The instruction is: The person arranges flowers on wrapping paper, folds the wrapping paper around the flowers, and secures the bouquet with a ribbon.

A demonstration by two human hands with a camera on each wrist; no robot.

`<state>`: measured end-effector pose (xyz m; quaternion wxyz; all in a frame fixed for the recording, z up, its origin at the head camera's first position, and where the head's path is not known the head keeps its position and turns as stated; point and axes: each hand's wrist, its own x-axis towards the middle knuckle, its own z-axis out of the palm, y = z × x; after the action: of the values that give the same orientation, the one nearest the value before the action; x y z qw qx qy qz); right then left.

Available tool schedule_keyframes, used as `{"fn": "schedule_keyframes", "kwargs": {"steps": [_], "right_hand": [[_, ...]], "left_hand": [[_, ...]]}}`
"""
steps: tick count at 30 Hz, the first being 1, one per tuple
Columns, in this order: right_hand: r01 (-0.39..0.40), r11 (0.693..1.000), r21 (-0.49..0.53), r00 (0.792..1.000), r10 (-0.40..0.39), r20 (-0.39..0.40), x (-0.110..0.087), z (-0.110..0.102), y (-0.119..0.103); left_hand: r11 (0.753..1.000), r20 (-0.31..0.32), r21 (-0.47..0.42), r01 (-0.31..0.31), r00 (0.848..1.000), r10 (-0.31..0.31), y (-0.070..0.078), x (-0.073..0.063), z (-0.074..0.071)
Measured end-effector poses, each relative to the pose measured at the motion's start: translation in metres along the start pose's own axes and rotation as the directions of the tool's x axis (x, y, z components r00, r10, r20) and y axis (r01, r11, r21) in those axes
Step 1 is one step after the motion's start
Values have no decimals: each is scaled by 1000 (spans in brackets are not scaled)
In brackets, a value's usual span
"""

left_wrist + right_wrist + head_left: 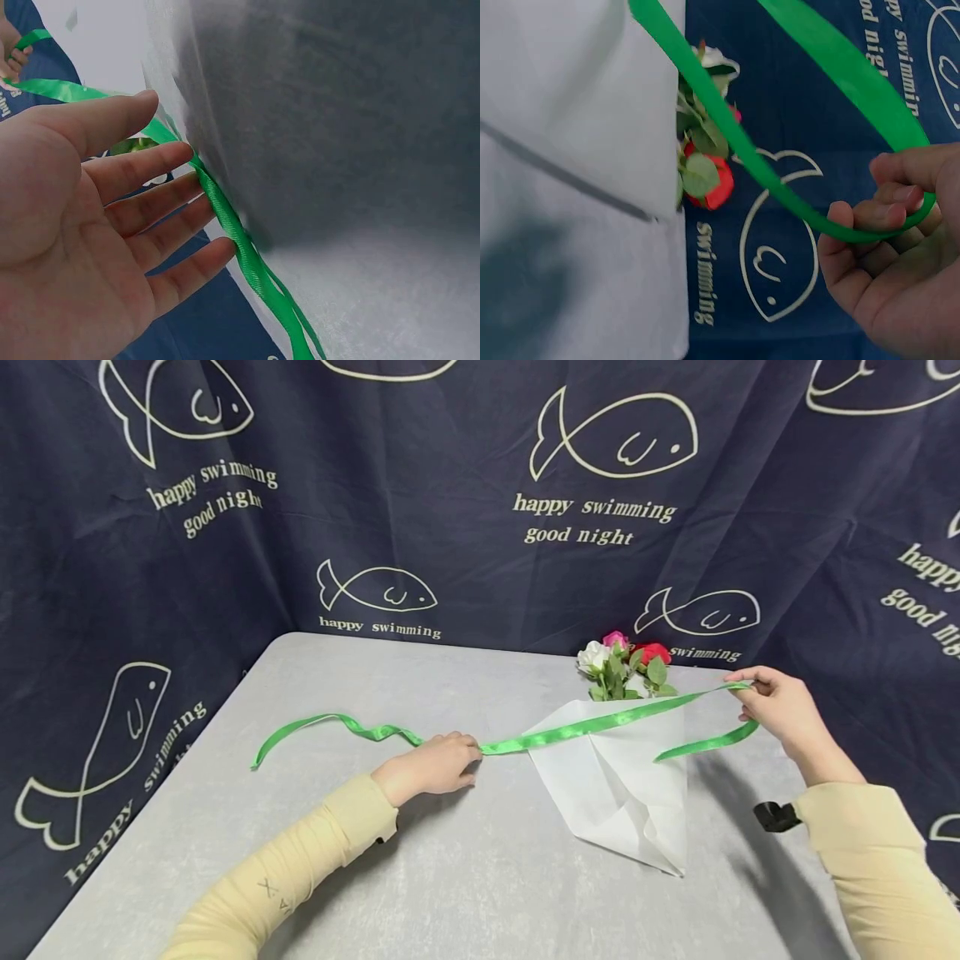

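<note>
A long green satin ribbon (pixel 577 729) runs across a cone of white wrapping paper (pixel 645 777) that holds a small bouquet. At its top show a white rose (pixel 592 657), a pink rose (pixel 615 640) and a red rose (pixel 651 654) with green leaves. Left of the paper, my left hand (pixel 438 764) presses the ribbon against the table; its fingertips (pixel 221 251) touch it and the thumb stands apart. Raised at the right of the bouquet, my right hand (pixel 783 714) grips the ribbon in curled fingers, and a loose end hangs back toward the paper. The stems are hidden inside the wrap.
The grey table (pixel 487 877) has rounded corners. Beyond it hangs a dark blue curtain (pixel 465 485) with fish drawings and lettering. The ribbon's other end (pixel 285 727) lies wavy on the table to the left.
</note>
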<state>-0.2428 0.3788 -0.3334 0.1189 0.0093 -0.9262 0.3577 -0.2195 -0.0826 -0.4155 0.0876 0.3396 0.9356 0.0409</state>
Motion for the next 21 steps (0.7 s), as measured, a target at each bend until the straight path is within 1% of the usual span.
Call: {"fn": "schedule_keyframes", "kwargs": {"steps": [2,5,9,11,13,16,19,21], "right_hand": [[27,999,-40,1000,-27,-16,1,-6,1],[45,993,-112,998,-50,-44,3,-15,1],[33,982,-186,994,-52,-94,4,-23,0],[30,974,-227,993,-56,-107,4,-25,0],[32,965,-260,994,-58,-93,3,-25,3],[59,946,-319,996,-75,-40,2,-22,11],[104,930,-352,994,-104,17,1,-16,24],[132,918,-374,991,-128,35,1,-11,32]], "left_hand": [[1000,-3,3,-12,1000,12,0,0,0],[999,-3,5,-40,999,40,0,0,1],[996,6,-2,-84,996,84,0,0,3],[995,11,-9,-99,995,99,0,0,3],[994,10,-22,-109,994,110,1,0,2],[993,7,-33,-116,993,117,1,-1,1],[992,1,-36,-119,993,119,1,0,2],[992,0,-33,-119,993,119,0,0,2]]}}
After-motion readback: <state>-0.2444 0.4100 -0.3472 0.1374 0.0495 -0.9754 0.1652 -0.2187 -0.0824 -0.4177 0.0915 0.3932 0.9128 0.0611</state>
